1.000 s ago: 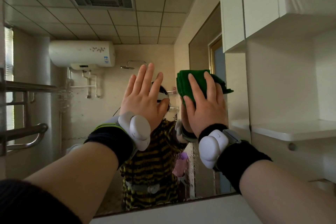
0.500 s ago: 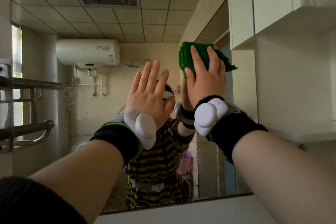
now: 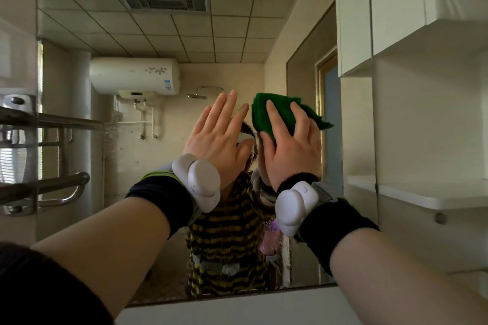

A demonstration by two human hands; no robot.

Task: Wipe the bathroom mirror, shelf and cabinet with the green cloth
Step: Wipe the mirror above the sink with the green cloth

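Right hand (image 3: 290,152) flat, pressing folded dark-green cloth (image 3: 284,111) on mirror (image 3: 105,219); left hand (image 3: 217,140) flat, fingers straight, empty.

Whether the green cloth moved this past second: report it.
Yes. The green cloth rose past the lower edge of the cabinet, then dropped back below it, level with the reflected shower head.

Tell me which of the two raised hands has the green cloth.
The right hand has it: it presses the green cloth against the mirror, fingers spread over it. The left hand, beside it, is bare, fingers straight, holding nothing.
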